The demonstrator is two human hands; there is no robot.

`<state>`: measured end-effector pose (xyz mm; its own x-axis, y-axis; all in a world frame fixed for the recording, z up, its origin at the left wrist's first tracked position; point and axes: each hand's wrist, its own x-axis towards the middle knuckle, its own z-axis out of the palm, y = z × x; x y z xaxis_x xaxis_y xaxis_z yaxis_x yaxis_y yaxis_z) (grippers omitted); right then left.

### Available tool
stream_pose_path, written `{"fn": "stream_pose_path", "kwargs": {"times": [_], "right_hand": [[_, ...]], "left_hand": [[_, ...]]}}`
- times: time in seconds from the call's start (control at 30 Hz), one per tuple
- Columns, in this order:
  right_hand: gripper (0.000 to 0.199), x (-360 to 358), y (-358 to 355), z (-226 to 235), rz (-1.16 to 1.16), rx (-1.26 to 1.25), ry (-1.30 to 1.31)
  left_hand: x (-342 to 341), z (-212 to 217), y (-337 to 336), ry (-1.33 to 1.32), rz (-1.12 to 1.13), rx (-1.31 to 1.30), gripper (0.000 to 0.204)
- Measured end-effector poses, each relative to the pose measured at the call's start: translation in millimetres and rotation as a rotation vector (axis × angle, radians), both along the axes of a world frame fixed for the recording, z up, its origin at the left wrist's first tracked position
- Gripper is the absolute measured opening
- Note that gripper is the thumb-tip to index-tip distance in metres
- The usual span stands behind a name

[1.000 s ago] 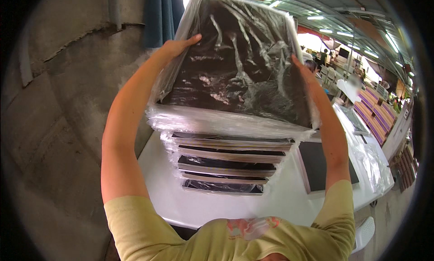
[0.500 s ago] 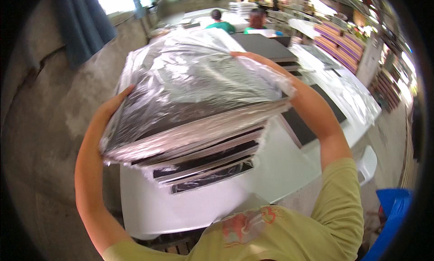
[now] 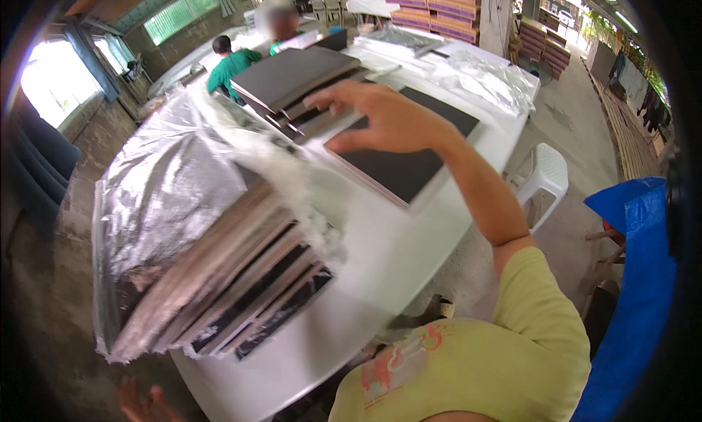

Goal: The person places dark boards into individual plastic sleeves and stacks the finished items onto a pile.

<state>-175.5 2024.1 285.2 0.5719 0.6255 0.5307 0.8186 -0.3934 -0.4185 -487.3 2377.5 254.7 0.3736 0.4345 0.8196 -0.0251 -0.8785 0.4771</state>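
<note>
On the left of the white table stands a tall stack of dark flat boards [image 3: 212,298], with clear plastic film [image 3: 168,181] draped over its top and hanging down the edges. My right hand [image 3: 391,118] is in the air above a single black board [image 3: 409,162] lying flat on the table. Its thumb and fingers are apart, with nothing between them. Low at the left, below the wrapped stack, my left hand [image 3: 146,404] shows only in part; its fingers are spread, apart from the film, and slightly blurred. Behind my right hand sits a second stack of dark boards [image 3: 292,78].
More plastic film [image 3: 482,78] lies on the far right of the white table [image 3: 380,261]. A white plastic stool [image 3: 545,173] and a blue sheet [image 3: 636,298] are at the right. Two people in green [image 3: 234,67] are beyond the table. Brown boxes [image 3: 439,12] are piled at the back.
Both hands have let go of the film-covered stack. My right hand moved over the black board, my left dropped to the lower left. The view has turned to the right.
</note>
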Motion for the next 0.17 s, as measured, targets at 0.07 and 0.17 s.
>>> {"fn": "stream_pose_path", "kwargs": {"times": [0.07, 0.17], "right_hand": [[0.058, -11, -69, -24, 0.209, -0.311, 0.290], [0.056, -23, -156, -60, 0.435, -0.369, 0.504]], "left_hand": [[11, -25, -40, 0.275, -0.024, 0.317, 0.035], [32, -51, -119, 0.273, -0.066, 0.321, 0.048]]}}
